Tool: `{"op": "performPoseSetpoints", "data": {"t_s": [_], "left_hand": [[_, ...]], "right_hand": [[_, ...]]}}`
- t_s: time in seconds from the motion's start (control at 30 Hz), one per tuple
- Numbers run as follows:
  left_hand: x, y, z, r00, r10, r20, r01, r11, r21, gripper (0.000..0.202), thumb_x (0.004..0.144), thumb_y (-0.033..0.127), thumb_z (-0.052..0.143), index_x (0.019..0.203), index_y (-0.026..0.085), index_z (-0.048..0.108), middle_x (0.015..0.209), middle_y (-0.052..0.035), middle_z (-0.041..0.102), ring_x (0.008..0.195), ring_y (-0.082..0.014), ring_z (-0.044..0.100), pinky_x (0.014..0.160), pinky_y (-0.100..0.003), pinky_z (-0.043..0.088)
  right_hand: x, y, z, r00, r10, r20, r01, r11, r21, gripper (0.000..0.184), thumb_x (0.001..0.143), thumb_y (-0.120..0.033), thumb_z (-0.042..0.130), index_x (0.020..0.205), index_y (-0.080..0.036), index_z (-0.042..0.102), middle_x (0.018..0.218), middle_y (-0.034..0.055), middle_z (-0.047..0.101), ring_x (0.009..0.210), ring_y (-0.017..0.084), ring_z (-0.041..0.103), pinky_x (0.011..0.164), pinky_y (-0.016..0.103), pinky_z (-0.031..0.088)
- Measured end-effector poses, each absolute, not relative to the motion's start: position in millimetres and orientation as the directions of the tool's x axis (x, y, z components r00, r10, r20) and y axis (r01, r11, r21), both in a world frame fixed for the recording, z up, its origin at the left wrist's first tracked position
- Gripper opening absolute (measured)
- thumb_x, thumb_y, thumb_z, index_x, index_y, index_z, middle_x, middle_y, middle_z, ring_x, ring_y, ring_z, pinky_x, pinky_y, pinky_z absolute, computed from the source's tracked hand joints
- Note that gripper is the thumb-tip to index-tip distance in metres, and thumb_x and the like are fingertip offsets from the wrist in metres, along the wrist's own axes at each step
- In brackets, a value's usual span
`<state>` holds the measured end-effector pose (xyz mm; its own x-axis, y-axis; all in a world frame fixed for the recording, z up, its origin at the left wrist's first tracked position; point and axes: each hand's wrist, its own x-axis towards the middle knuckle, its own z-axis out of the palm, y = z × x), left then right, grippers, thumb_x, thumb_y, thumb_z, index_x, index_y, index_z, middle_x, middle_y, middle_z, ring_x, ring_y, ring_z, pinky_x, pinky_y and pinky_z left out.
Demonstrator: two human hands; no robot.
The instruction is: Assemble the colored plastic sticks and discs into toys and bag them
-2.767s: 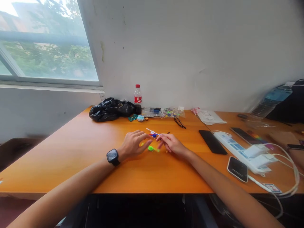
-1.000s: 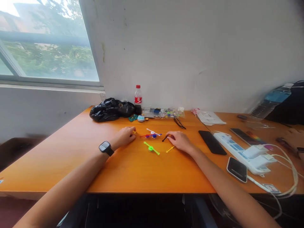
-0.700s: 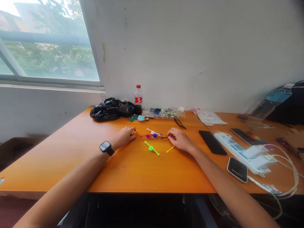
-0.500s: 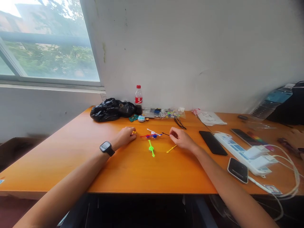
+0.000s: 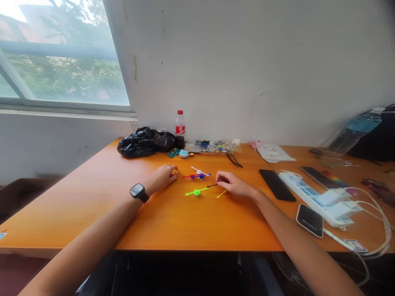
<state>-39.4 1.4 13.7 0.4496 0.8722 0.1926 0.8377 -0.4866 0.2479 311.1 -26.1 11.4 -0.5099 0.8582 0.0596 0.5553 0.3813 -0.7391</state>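
Note:
My right hand (image 5: 233,184) pinches a thin black arrow pointer (image 5: 212,186), whose tip points left close to the green pointer. That bright green double-ended pointer (image 5: 196,192) lies nearly crosswise on a small round base. Under the right hand's fingers, a yellow arrow pointer (image 5: 221,194) rests on the table, partly covered. Farther back sit a white pointer (image 5: 200,171), a blue pointer (image 5: 201,176) and a red pointer (image 5: 189,176), bunched together. My left hand (image 5: 165,176) rests on the table, fingers curled round a small yellow piece (image 5: 175,171) that is mostly hidden.
Along the wall stand a black plastic bag (image 5: 145,142), a cola bottle (image 5: 180,129) and clear bags of small parts (image 5: 220,146). To the right lie a black phone (image 5: 277,185), a white power strip (image 5: 308,199) with cables, and a white-edged device (image 5: 310,220).
My right hand has moved slightly left and toward me with the black pointer. The green pointer has turned from nearly lengthwise to nearly crosswise. My left hand has stayed put.

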Motion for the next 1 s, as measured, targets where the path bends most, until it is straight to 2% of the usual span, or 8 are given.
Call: {"op": "performPoseSetpoints", "data": {"t_s": [0.23, 0.4, 0.53, 0.73, 1.0], "left_hand": [[-38.9, 0.6, 14.2, 0.461, 0.866, 0.193, 0.831, -0.497, 0.248, 0.026, 0.099, 0.024, 0.051, 0.111, 0.020, 0.073, 0.105, -0.0112, 0.077, 0.092, -0.0244, 0.073, 0.078, -0.029, 0.051], [-38.7, 0.2, 14.5, 0.465, 0.864, 0.193, 0.829, -0.502, 0.247, 0.025, 0.099, 0.024, 0.050, 0.109, 0.019, 0.073, 0.103, -0.0115, 0.077, 0.090, -0.0247, 0.073, 0.075, -0.029, 0.050], [-38.3, -1.0, 15.4, 0.466, 0.863, 0.197, 0.825, -0.504, 0.255, 0.026, 0.099, 0.023, 0.048, 0.109, 0.020, 0.073, 0.103, -0.0116, 0.077, 0.090, -0.0247, 0.073, 0.075, -0.029, 0.050], [-37.0, -3.0, 18.4, 0.467, 0.864, 0.186, 0.825, -0.502, 0.260, 0.028, 0.099, 0.023, 0.048, 0.109, 0.020, 0.074, 0.103, -0.0118, 0.077, 0.090, -0.0251, 0.073, 0.076, -0.029, 0.050], [-37.1, -4.5, 18.9, 0.465, 0.864, 0.194, 0.821, -0.503, 0.270, 0.027, 0.099, 0.022, 0.048, 0.107, 0.020, 0.073, 0.103, -0.0113, 0.077, 0.089, -0.0244, 0.072, 0.075, -0.029, 0.049]], "right_hand": [[303.6, -30.4, 10.0, -0.563, 0.826, 0.004, 0.518, 0.357, -0.777, 0.012, 0.091, -0.030, 0.063, 0.089, -0.019, 0.059, 0.081, -0.0003, 0.057, 0.074, 0.016, 0.051, 0.069, 0.028, 0.040], [299.1, -35.4, 9.5, -0.637, 0.770, -0.029, 0.464, 0.354, -0.812, 0.016, 0.092, -0.034, 0.066, 0.094, -0.018, 0.064, 0.088, 0.0023, 0.064, 0.081, 0.017, 0.058, 0.075, 0.029, 0.045], [293.8, -40.5, 8.4, -0.675, 0.738, -0.006, 0.421, 0.379, -0.824, 0.020, 0.093, -0.038, 0.068, 0.096, -0.018, 0.070, 0.092, 0.0033, 0.068, 0.084, 0.018, 0.060, 0.077, 0.029, 0.046], [285.5, -42.8, 1.4, -0.597, 0.802, -0.006, 0.457, 0.335, -0.824, 0.029, 0.089, -0.047, 0.074, 0.090, -0.018, 0.071, 0.079, 0.0012, 0.065, 0.071, 0.015, 0.055, 0.065, 0.026, 0.042], [281.6, -39.3, -7.0, -0.519, 0.853, 0.052, 0.521, 0.364, -0.772, 0.034, 0.089, -0.050, 0.073, 0.082, -0.018, 0.066, 0.073, -0.0004, 0.063, 0.065, 0.013, 0.052, 0.059, 0.025, 0.038]]}}
